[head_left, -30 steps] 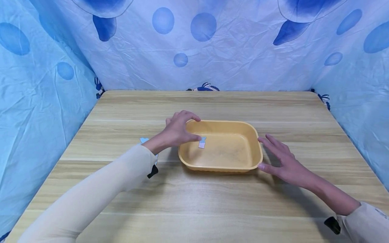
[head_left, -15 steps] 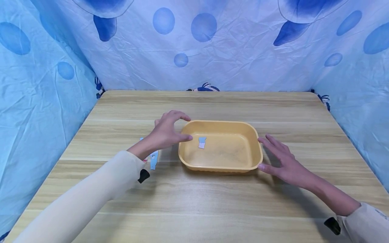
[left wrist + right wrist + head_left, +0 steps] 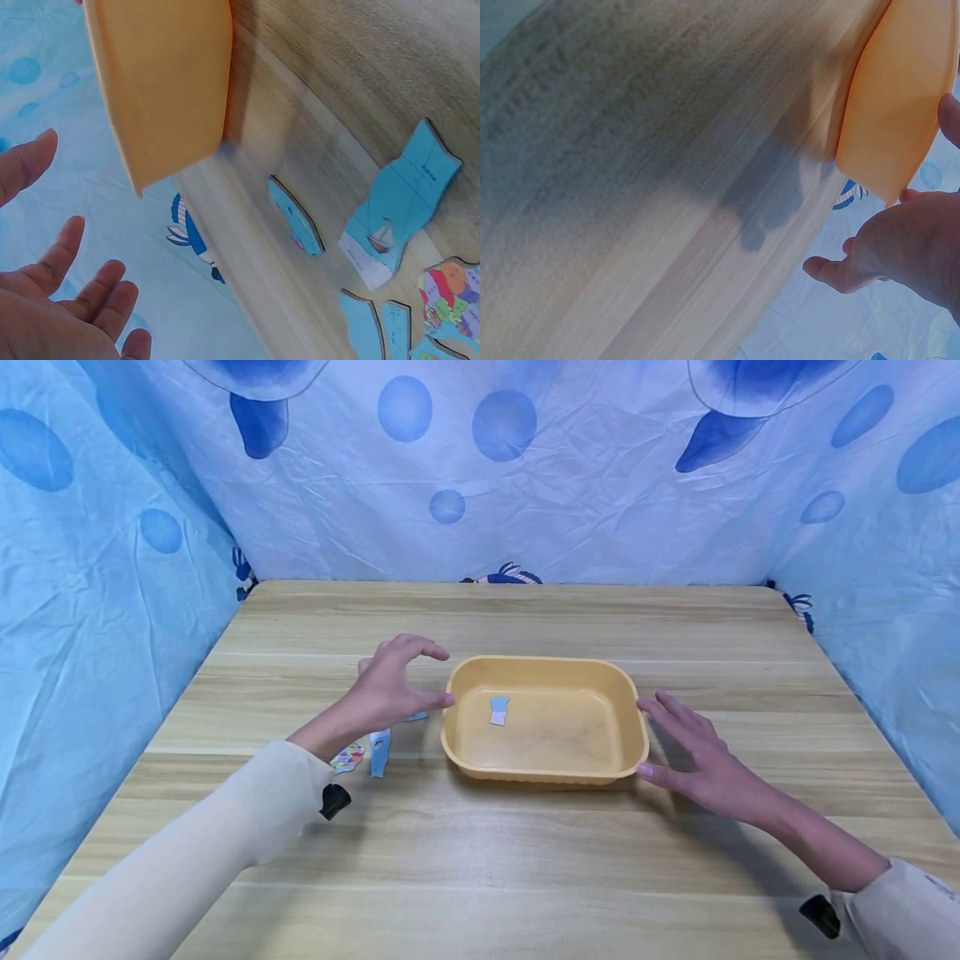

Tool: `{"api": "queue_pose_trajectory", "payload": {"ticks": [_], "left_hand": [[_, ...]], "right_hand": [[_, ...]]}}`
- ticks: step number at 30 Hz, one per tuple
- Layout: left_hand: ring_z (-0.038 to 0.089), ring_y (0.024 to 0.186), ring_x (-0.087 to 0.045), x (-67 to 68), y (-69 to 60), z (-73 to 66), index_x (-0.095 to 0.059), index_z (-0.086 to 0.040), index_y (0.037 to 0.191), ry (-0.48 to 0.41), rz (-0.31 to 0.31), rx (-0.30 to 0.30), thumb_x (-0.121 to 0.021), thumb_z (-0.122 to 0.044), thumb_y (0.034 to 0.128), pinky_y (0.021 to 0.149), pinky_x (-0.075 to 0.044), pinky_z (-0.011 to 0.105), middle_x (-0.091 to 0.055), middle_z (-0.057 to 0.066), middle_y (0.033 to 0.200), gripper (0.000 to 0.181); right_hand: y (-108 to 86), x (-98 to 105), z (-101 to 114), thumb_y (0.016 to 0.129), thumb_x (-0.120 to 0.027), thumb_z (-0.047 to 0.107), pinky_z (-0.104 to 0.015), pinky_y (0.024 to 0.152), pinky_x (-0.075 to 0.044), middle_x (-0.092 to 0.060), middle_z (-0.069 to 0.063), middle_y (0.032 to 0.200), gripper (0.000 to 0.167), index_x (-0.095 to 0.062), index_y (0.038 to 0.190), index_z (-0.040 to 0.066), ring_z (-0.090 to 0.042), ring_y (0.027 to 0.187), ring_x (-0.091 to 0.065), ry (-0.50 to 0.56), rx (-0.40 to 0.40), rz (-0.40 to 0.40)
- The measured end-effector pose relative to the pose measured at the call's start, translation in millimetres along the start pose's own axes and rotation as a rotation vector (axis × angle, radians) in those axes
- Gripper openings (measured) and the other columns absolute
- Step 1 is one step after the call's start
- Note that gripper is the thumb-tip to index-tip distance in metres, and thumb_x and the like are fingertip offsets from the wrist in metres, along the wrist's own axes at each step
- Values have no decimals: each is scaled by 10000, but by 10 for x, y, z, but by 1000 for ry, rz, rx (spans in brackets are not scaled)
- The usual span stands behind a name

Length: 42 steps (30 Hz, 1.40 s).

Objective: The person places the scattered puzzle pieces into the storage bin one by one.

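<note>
Right hand, fingers spread, touches the yellow tray, perhaps to steady it; left hand, uncurled, empty, hovers near puzzle pieces

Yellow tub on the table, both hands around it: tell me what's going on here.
A person's right hand has its thumb and fingertips at the right end of the yellow tub, which sits upright on the wooden table. The left hand hovers by the other end, fingers spread, holding nothing. One small blue-and-white piece lies inside the tub; several flat, puzzle-like pieces lie on the table to its left.
</note>
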<state>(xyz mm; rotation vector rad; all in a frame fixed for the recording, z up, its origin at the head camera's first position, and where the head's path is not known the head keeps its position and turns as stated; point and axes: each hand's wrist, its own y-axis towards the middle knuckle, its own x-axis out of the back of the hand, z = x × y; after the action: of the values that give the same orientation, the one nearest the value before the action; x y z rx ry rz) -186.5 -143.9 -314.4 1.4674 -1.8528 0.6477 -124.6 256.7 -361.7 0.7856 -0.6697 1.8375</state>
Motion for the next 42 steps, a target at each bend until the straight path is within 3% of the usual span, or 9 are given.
{"api": "queue_pose_trajectory", "payload": {"ticks": [24, 42], "left_hand": [[339, 1340, -311, 95, -97, 223, -631, -158, 1168, 17, 13, 31, -820, -294, 764, 1018, -132, 615, -436, 95, 1421, 466], [393, 1347, -289, 146, -238, 493, -610, -96, 1214, 55, 33, 96, -790, -294, 796, 1010, -96, 656, -423, 140, 1422, 496]], "right_hand": [[17, -1, -4, 883, -670, 429, -786, 932, -131, -30, -135, 1605, 827, -185, 1541, 305, -473, 1412, -14, -1, 2, -2], [0, -3, -5, 890, -676, 392, -785, 934, -108, -39, -144, 1603, 815, -191, 1539, 307, -477, 1413, -6, 30, 20, -6]]}}
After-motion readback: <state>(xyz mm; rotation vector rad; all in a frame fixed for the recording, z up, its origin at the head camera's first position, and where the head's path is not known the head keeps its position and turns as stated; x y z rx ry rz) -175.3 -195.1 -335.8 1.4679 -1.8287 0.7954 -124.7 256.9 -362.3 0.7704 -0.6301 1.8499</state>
